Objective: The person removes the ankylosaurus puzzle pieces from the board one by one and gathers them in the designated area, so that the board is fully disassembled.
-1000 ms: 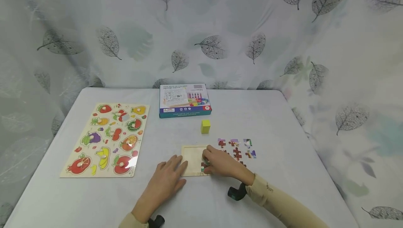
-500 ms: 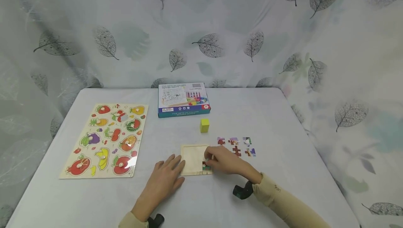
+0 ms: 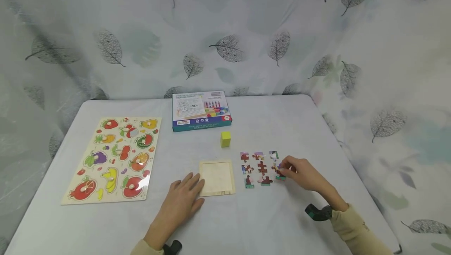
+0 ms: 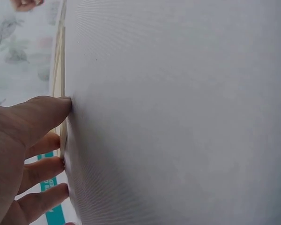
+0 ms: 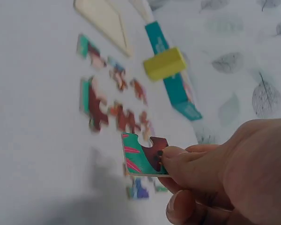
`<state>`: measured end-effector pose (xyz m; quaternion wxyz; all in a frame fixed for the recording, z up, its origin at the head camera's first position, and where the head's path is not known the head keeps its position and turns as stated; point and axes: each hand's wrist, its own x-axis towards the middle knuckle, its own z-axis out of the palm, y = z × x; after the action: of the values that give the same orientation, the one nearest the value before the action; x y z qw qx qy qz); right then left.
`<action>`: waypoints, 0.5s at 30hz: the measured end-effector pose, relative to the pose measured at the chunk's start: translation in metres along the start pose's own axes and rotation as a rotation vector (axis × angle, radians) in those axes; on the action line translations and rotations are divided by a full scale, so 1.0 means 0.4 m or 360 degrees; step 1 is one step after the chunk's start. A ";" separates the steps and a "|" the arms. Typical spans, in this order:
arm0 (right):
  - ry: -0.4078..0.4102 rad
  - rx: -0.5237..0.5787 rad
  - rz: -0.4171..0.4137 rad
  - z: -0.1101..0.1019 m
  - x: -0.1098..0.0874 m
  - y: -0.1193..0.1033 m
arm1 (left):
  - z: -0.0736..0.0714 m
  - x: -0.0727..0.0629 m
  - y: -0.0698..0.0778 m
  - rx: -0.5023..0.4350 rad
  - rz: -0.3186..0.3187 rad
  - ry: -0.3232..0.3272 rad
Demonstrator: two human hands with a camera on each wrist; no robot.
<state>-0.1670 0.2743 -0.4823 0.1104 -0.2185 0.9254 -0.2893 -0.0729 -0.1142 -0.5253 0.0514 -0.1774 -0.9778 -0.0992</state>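
A shallow square wooden puzzle tray (image 3: pixel 216 178) lies bare in the middle of the table. My left hand (image 3: pixel 181 204) rests palm down beside it, fingers spread and fingertips at its left edge; in the left wrist view the thumb (image 4: pixel 42 115) lies flat at the tray's side. Over at the right, my right hand (image 3: pixel 307 176) pinches a jigsaw piece (image 5: pixel 143 157) between thumb and fingers. That piece is green with pink streaks and a dark brown part. It is tilted above the table at the lower right of several other jigsaw pieces (image 3: pixel 262 167), laid out in rows.
A yellow block (image 3: pixel 225 139) stands behind the tray, in front of a flat toy box (image 3: pixel 202 111) at the back. On the left lies a large fruit peg puzzle board (image 3: pixel 112 159). Leaf-print curtains hang behind the white table (image 3: pixel 267 223).
My right hand has moved from the tray's lower right corner out to the right, taking the green and brown jigsaw piece from the tray. My left hand has stayed at the tray's edge.
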 end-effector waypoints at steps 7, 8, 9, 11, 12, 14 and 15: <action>-0.0060 -0.0004 0.0058 0.006 -0.012 0.042 | -0.003 -0.002 0.000 0.0007 0.0009 0.0022; -0.0065 -0.0001 0.0055 0.009 -0.010 0.043 | -0.004 -0.002 0.001 0.0006 0.0007 0.0022; -0.0066 0.0001 0.0045 0.012 -0.008 0.043 | -0.004 -0.002 0.001 0.0004 0.0004 0.0020; -0.0070 -0.0002 0.0037 0.019 -0.003 0.045 | -0.004 -0.002 0.002 -0.0003 -0.0005 0.0019; -0.0069 -0.0009 0.0039 0.023 -0.001 0.046 | -0.004 -0.002 0.002 -0.0005 -0.0008 0.0017; -0.0065 -0.0017 0.0054 0.031 0.001 0.048 | -0.005 -0.001 0.003 -0.0006 -0.0012 0.0010; -0.0063 -0.0027 0.0073 0.035 0.002 0.049 | -0.005 0.000 0.004 -0.0008 -0.0013 0.0007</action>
<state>-0.1698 0.2816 -0.5051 0.1336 -0.2038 0.9302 -0.2745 -0.0721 -0.1132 -0.5232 0.0528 -0.1732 -0.9781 -0.1023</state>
